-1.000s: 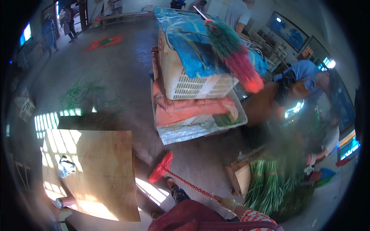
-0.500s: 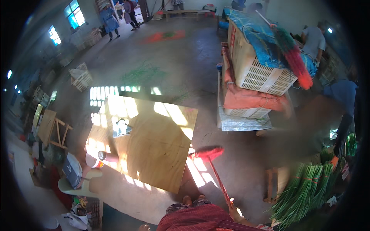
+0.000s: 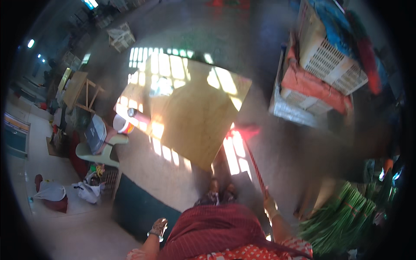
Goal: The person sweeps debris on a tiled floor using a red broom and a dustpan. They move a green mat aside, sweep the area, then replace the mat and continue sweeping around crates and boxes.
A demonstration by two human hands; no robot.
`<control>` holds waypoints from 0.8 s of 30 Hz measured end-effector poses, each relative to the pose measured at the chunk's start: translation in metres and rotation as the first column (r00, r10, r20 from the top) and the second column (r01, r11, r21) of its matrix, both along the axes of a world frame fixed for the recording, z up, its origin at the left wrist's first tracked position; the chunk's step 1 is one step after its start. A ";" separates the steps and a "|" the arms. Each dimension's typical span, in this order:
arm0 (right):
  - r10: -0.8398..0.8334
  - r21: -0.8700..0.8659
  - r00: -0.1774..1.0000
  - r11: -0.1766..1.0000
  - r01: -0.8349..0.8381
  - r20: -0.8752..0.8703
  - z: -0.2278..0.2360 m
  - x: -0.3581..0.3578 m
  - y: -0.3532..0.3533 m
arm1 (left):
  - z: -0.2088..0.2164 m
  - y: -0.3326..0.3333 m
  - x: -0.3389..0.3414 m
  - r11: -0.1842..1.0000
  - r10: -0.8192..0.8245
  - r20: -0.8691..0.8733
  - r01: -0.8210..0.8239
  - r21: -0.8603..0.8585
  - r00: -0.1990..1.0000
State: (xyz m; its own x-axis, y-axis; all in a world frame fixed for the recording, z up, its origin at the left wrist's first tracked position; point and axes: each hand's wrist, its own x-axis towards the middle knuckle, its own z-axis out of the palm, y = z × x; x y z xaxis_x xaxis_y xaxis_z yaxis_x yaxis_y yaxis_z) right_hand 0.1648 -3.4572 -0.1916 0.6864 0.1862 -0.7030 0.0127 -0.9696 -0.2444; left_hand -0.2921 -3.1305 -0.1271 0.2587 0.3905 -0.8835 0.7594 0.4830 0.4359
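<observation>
My right hand point(image 3: 271, 204), low and right of centre, is closed round the red twisted handle of a broom point(image 3: 256, 169). Its red bristles, smeared by motion, are on the floor beside the right corner of a wooden board point(image 3: 190, 117). My left hand point(image 3: 159, 225) hangs beside my dark red apron point(image 3: 216, 227), apart from the board. Something pale shows at its wrist. Its fingers are too indistinct to read, and I see nothing clearly held there.
Stacked crates point(image 3: 327, 65) under orange and blue covers stand at the right. Green stalk bundles point(image 3: 342, 216) lie lower right. Left of the board are a tumbler point(image 3: 138, 115), a white tub point(image 3: 122, 124) and a pale green chair point(image 3: 104, 149). A slatted crate point(image 3: 121, 38) stands farther off.
The view has tipped downward, so the board, crates and broom sit higher. My left hand and forearm have come further into view. My right hand keeps its hold on the broom.
</observation>
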 end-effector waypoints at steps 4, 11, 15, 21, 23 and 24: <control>-0.100 0.073 0.991 0.992 0.107 -0.084 -0.005 0.015 0.043 | 0.014 -0.021 -0.011 0.987 -0.071 -0.227 0.102 0.127 0.971; 0.002 0.101 0.999 0.995 0.002 -0.034 -0.023 -0.028 0.071 | 0.038 0.002 0.015 0.990 0.100 -0.136 -0.084 0.116 0.986; -0.036 -0.021 0.994 0.999 0.034 -0.100 -0.015 -0.070 0.028 | 0.036 0.024 -0.009 0.993 0.081 -0.142 -0.067 0.099 0.986; -0.044 -0.146 0.999 0.989 0.041 -0.020 0.023 -0.136 -0.045 | 0.023 0.050 -0.099 0.987 0.147 -0.148 -0.136 0.083 0.978; 0.010 0.134 0.991 0.991 -0.028 0.133 0.040 -0.160 -0.063 | 0.018 0.051 -0.129 0.986 0.148 -0.160 -0.134 0.095 0.976; -0.013 0.397 0.960 0.912 -0.104 0.281 0.049 -0.170 -0.067 | 0.013 0.051 -0.140 0.985 0.157 -0.183 -0.139 0.106 0.970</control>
